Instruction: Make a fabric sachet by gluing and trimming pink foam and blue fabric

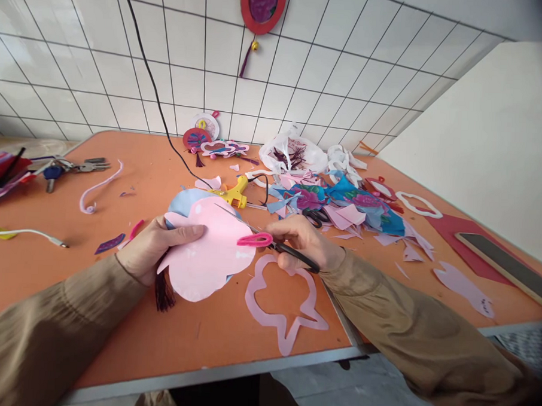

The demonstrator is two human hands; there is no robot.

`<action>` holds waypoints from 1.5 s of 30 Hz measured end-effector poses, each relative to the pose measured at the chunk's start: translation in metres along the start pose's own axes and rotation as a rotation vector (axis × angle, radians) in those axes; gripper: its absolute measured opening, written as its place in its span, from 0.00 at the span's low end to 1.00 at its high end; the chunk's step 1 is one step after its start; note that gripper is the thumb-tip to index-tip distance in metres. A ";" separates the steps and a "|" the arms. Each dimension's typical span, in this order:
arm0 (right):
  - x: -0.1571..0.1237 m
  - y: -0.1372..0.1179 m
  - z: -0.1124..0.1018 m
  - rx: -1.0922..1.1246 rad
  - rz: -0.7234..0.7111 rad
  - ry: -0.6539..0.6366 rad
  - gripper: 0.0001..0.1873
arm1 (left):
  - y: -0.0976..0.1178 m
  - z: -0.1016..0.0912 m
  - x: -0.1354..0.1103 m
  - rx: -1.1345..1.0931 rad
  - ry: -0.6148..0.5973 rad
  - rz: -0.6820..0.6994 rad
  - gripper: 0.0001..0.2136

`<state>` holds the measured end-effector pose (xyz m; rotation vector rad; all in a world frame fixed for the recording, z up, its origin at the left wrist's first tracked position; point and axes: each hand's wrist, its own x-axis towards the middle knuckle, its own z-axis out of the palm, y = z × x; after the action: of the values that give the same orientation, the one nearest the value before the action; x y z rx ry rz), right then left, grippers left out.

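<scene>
Pink paper (213, 248), mid-frame, is pinched by the left fingers (189, 233); the right fingers (288, 229) grip scissors (299, 257), seemingly at its upper edge. Turning the paper should smooth cuts.

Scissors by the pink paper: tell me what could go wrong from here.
The scissors might nick the pink loop, which overlaps them in view. A slip could also catch the left hand, which grips the pink paper. The yellow glue gun lies just beyond, so the paper might brush it.
</scene>
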<state>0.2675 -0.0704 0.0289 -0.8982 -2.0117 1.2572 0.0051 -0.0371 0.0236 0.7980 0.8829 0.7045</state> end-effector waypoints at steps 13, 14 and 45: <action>0.001 0.001 -0.003 -0.074 -0.054 -0.013 0.35 | 0.000 0.004 -0.001 0.003 0.013 0.003 0.04; 0.001 0.001 -0.002 -0.068 -0.051 -0.005 0.35 | 0.000 0.004 -0.001 0.004 0.011 -0.001 0.04; 0.004 0.026 0.003 0.076 -0.119 0.066 0.32 | -0.007 0.005 -0.002 -0.051 -0.001 -0.037 0.05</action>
<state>0.2686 -0.0602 0.0042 -0.7629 -1.9230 1.2138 0.0099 -0.0439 0.0202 0.7349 0.8735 0.6912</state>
